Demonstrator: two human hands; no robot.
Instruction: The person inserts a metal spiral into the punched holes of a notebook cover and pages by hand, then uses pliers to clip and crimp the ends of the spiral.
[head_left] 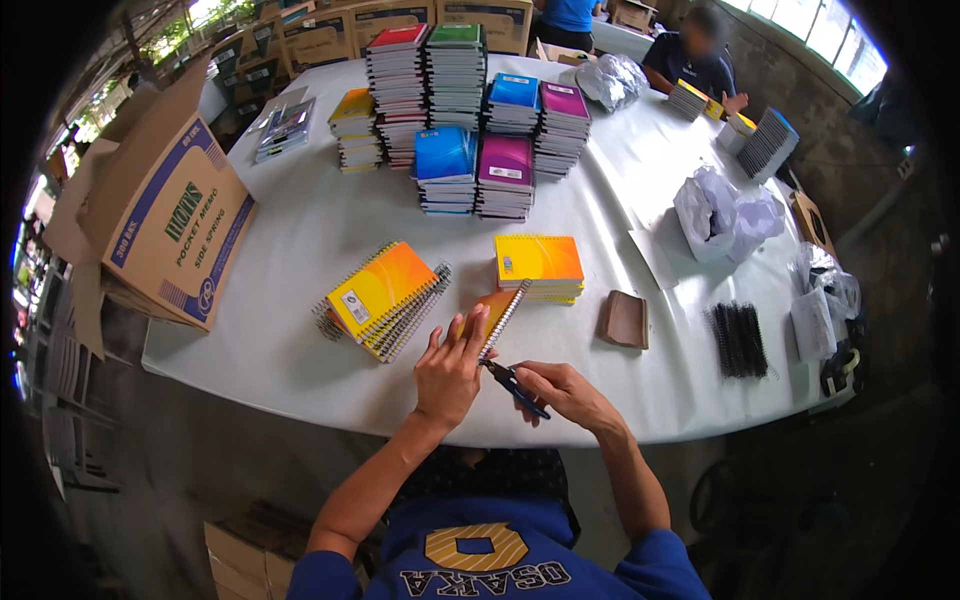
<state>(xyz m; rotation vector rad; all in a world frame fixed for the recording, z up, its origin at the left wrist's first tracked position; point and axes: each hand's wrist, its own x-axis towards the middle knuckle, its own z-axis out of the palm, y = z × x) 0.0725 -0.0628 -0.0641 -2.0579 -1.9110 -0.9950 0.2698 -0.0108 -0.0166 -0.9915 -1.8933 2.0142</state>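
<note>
My left hand (449,372) holds an orange spiral notebook (497,312) upright on its edge near the front of the white table (300,240), fingers flat against its cover. My right hand (562,391) grips small blue-handled pliers (515,386) whose tip meets the lower end of the notebook's wire spiral. A stack of yellow-orange spiral notebooks (381,299) lies just to the left. Another yellow-orange stack (539,266) sits just behind the held notebook.
Tall stacks of coloured notebooks (462,110) fill the table's far middle. A large cardboard box (165,215) stands at the left edge. A brown pad (624,319), black spiral coils (739,339) and plastic bags (722,212) lie right. Another person (697,60) sits at the far end.
</note>
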